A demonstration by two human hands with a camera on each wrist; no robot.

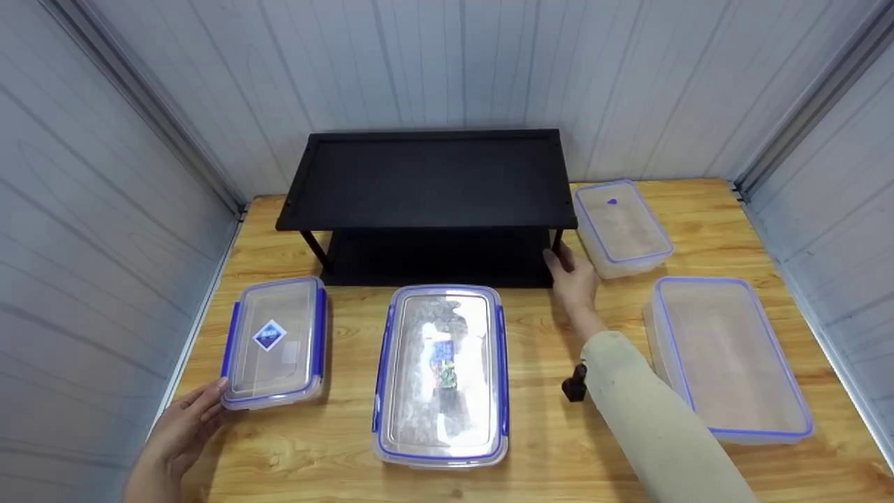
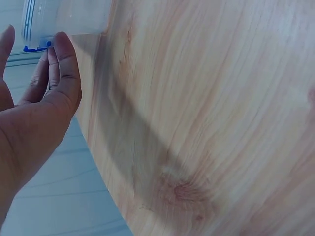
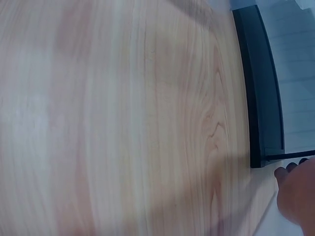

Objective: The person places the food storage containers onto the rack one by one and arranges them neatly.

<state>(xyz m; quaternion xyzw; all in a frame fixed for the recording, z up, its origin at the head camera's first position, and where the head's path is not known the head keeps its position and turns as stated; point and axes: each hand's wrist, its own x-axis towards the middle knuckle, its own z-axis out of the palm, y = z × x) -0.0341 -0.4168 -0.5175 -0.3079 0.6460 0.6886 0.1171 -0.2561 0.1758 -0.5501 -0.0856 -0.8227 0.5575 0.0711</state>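
Observation:
My left hand [image 1: 185, 426] is at the near left corner of a clear food container [image 1: 276, 342] with blue side clips and a diamond sticker. In the left wrist view its fingers [image 2: 66, 64] reach the container's blue clip [image 2: 39, 48], with the thumb held apart. My right hand [image 1: 574, 279] grips the front right post [image 1: 558, 241] of a black two-tier rack [image 1: 436, 181]; some of its fingers are hidden behind the post. The right wrist view shows this hand [image 3: 298, 191] at the rack's corner, beside the dark lower shelf [image 3: 263, 88].
A larger clip-sided container [image 1: 443, 377] lies in front of the rack. On the right are a small container [image 1: 625, 223] near the back wall and a large one [image 1: 733, 356] beside my right forearm. Pale panels [image 1: 447, 63] enclose the wooden table [image 1: 335, 454].

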